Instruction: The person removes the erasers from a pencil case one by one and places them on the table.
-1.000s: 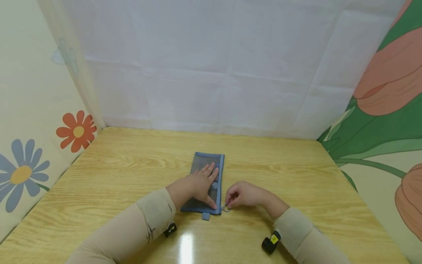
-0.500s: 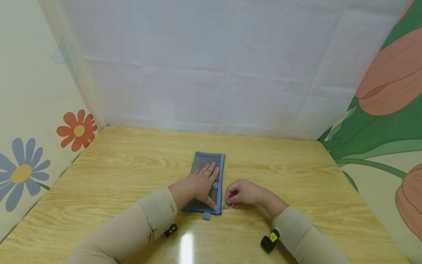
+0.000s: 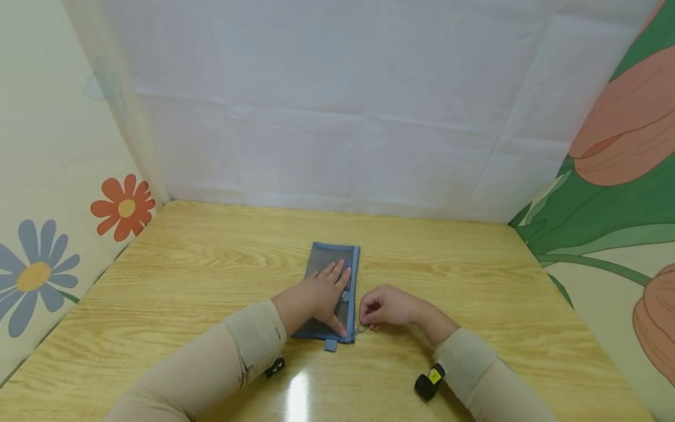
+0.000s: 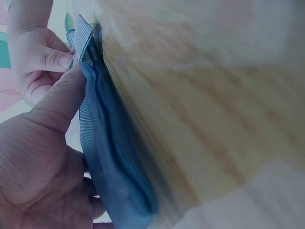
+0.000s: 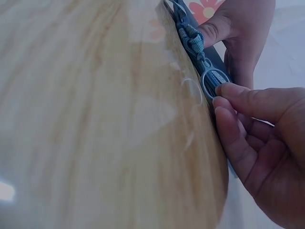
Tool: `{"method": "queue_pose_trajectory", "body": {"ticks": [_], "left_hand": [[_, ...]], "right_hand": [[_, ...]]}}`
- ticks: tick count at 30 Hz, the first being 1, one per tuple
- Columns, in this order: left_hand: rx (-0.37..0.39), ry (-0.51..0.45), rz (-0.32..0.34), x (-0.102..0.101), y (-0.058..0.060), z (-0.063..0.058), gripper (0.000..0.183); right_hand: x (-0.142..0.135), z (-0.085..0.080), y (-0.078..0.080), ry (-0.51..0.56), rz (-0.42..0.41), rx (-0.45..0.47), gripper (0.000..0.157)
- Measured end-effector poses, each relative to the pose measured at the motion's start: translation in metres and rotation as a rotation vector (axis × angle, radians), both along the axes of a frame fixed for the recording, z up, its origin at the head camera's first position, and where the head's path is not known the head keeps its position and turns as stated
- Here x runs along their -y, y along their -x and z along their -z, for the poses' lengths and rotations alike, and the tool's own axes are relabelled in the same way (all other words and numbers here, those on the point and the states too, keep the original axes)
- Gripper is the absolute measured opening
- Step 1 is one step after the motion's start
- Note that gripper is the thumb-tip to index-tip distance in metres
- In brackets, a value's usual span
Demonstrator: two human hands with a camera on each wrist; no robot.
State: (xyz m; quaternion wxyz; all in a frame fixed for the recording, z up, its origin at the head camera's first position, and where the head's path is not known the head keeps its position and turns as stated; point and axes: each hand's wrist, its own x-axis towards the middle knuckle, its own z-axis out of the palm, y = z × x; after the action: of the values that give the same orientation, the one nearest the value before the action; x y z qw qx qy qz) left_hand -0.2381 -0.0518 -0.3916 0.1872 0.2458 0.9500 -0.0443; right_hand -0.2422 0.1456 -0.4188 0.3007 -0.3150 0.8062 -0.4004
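A blue zip pouch point(image 3: 327, 255) with a see-through grey mesh face lies flat on the table, its zip edge along the right side. Spread over the mesh, my left hand point(image 3: 323, 296) presses the pouch down, thumb near the lower right corner. My right hand point(image 3: 387, 308) pinches the ring-shaped zip pull point(image 5: 204, 82) between thumb and index finger at that corner. In the right wrist view the ring hangs from the zip slider by a small link. A blue fabric tab point(image 3: 330, 346) sticks out at the pouch's near edge. Small items show faintly through the mesh.
The wood-grain table point(image 3: 221, 252) runs back to a white cloth backdrop point(image 3: 337, 117). Flower-patterned panels point(image 3: 47, 176) stand at both sides. Dark wrist cameras point(image 3: 428, 384) sit under the sleeves.
My right hand has shifted slightly up and away with the ring, pulling it a little outward from the corner. The left hand and pouch stay nearly in place.
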Motion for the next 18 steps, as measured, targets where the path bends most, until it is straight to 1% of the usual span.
{"method": "queue_pose_trajectory", "body": {"ticks": [11, 18], "left_hand": [[0.007, 0.023, -0.009, -0.0012, -0.0016, -0.0030, 0.132], [-0.003, 0.026, -0.007, -0.0013, -0.0030, -0.0046, 0.132]], "right_hand": [[0.0017, 0.0002, 0.0038, -0.017, 0.020, -0.026, 0.008], [-0.0001, 0.0001, 0.0085, -0.030, 0.063, -0.070, 0.009]]}}
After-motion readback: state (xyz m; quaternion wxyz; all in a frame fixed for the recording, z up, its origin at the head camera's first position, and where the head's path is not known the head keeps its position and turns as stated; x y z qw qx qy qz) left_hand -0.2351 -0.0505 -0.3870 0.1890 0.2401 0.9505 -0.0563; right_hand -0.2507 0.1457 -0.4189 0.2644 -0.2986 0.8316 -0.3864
